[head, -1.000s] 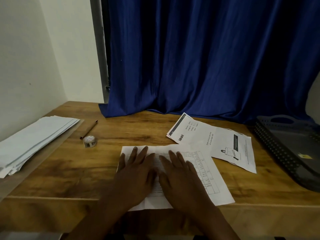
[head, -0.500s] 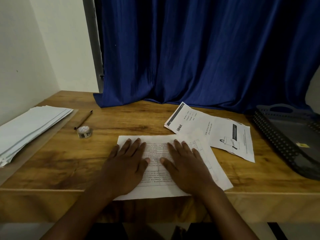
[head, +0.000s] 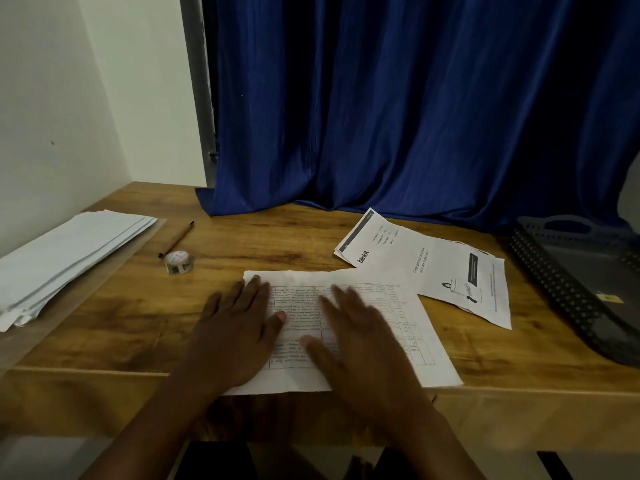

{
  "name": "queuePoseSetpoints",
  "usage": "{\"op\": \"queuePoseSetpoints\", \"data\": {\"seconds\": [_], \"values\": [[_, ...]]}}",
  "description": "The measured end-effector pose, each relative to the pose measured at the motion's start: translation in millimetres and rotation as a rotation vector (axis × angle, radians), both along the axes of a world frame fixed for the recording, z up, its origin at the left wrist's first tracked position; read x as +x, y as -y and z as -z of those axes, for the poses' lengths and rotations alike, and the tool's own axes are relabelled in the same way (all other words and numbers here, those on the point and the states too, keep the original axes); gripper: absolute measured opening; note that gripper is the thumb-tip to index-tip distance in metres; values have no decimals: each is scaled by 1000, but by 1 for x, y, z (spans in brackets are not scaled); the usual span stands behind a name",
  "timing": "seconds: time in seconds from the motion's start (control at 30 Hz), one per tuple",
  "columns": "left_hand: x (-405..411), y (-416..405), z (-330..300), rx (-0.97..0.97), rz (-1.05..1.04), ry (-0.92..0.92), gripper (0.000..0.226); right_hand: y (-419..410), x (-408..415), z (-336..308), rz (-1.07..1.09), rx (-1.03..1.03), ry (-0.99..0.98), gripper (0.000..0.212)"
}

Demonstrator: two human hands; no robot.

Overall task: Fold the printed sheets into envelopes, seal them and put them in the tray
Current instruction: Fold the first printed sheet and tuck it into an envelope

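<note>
A white printed sheet with a table of text (head: 349, 327) lies flat at the near edge of the brown wooden tabletop (head: 114, 320). The left hand (head: 235, 337) rests on the left part of this sheet with straight fingers, gripping nothing. The right hand (head: 363, 344) is also flat and spread on the sheet, a little blurred. Right of the sheet, at the tabletop's right end, stands the dark grey perforated plastic tray (head: 568, 299). Between sheet and tray lie more white printed pages (head: 429, 268). Far left of the sheet lies a stack of white envelopes (head: 65, 258); a small tape roll (head: 178, 262) and a thin dark pen (head: 176, 238) are nearer.
</note>
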State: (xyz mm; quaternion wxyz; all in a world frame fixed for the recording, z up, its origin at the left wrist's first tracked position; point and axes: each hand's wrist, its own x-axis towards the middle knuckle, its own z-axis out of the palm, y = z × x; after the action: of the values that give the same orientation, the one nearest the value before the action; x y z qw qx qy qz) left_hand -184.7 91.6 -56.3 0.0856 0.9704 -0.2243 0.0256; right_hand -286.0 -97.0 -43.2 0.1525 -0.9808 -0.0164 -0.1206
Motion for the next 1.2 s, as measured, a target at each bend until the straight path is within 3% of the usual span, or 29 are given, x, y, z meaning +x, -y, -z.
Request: {"op": "queuePoseSetpoints", "data": {"seconds": [0.07, 0.2, 0.27, 0.37, 0.57, 0.7, 0.77, 0.83, 0.87, 0.9, 0.97, 1.07, 1.2], "values": [[-1, -3, 0, -31, -2, 16, 69, -21, -4, 10, -166, -41, -50, 75], [-7, -8, -3, -105, -21, 50, 69, -29, -8, 19, -198, -216, -42, 93], [-10, -10, -7, -279, -49, 57, 65, -25, -9, 18, -221, -265, -62, 99], [-14, -18, -13, -665, -120, -23, 57, -19, -15, 15, -293, -250, -38, 83], [4, -33, -17, -1451, -125, -331, 52, 7, -32, 2, -316, 286, 177, 45], [4, -44, -15, -1746, 85, -475, 80, 13, -27, -13, -340, 714, 125, 31], [1, -38, -23, -1741, 88, -450, 84, 16, -24, -22, -286, 935, 170, 20], [1, -29, -29, -1610, 44, -398, 56, 22, -20, -28, -206, 1041, 200, 20], [0, -28, -28, -1470, 83, -358, 34, 25, -17, -30, -168, 1075, 207, 20], [-1, -21, -31, -1317, 99, -325, 28, 29, -15, -30, -130, 1103, 211, 19], [-3, -11, -30, -1163, 121, -329, 51, 35, -8, -27, -54, 1127, 240, 15], [-1, 3, -27, -1121, 63, -220, 58, 45, 0, -17, 54, 1037, 319, 24], [8, 15, -22, -970, -7, -152, 87, 55, 6, -2, 217, 813, 321, 60]]}}
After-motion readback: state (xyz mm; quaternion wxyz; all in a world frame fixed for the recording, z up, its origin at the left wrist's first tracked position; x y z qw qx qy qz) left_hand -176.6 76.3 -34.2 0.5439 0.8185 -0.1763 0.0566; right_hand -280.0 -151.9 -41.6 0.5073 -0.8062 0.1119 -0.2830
